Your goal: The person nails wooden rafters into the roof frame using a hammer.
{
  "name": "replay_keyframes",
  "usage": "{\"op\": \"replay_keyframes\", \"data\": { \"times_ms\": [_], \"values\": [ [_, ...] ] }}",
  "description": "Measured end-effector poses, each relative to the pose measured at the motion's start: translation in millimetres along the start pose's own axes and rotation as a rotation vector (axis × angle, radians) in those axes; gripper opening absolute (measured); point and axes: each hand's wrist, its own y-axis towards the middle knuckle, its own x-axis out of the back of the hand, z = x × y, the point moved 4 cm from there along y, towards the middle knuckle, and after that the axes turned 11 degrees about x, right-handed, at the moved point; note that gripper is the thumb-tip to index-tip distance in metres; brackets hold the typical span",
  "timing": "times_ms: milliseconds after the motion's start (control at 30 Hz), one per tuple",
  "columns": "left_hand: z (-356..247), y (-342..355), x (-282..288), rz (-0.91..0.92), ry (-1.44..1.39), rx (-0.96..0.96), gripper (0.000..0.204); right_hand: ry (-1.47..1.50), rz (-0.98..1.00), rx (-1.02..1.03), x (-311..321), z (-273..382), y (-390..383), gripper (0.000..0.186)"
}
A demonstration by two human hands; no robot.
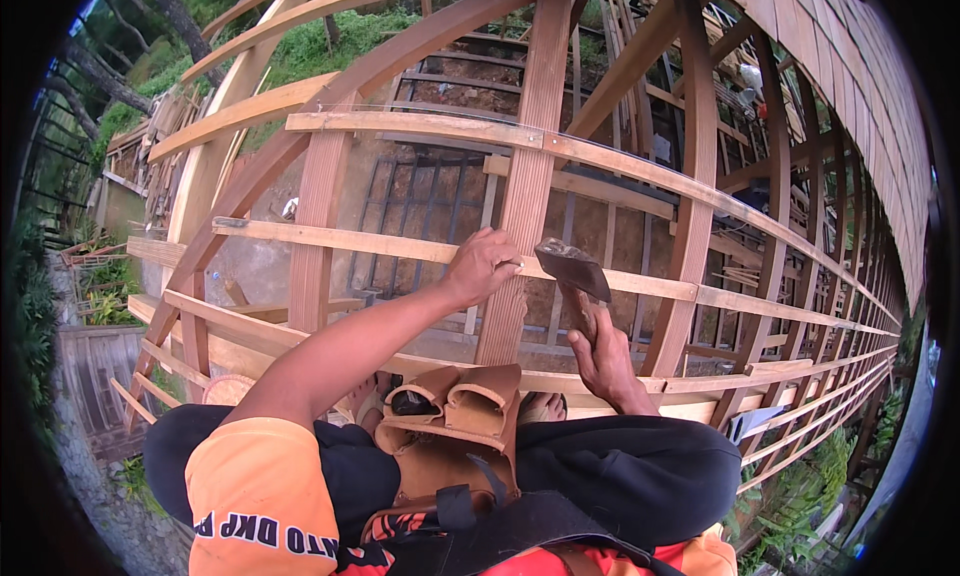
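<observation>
My left hand [485,268] is closed in a pinch on a thin wooden batten [370,243], where it crosses a broad grooved rafter [520,216]. Whatever sits between those fingertips is too small to make out. In my right hand [612,368] is a hammer [573,269], gripped by its wooden handle. Its dark, worn metal head hovers just right of the left fingertips, over the same batten. A brown leather tool pouch [450,441] with several pockets hangs at my waist, between my knees.
More battens [430,128] run across the rafters [695,226] of this open roof frame. Through the gaps, the ground and dark metal bars [405,206] show far below. Wooden shingles [850,66] cover the upper right. Stacked timber [165,146] stands at the left.
</observation>
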Motion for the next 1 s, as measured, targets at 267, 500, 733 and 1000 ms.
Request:
{"op": "replay_keyframes", "data": {
  "times_ms": [267, 500, 733, 1000],
  "values": [
    [28.0, 25.0, 39.1, -0.329, -0.024, 0.183, 0.019, -0.019, 0.025, -0.005, -8.1, -12.0, -8.9, 0.041],
    [0.6, -68.4, -10.2, 0.113, -0.183, 0.591, 0.076, -0.042, -0.061, 0.091, 17.9, -9.4, -16.8, 0.044],
    [87.1, -85.6, -68.9, -0.155, -0.880, 1.164, 0.112, -0.056, 0.008, 0.043, 0.6, -10.1, -10.5, 0.046],
    [77.5, -56.6, -97.9, -0.361, -1.216, 1.169, 0.123, -0.145, -0.052, 0.168, 10.6, 17.4, 0.3, 0.051]
  ]
}}
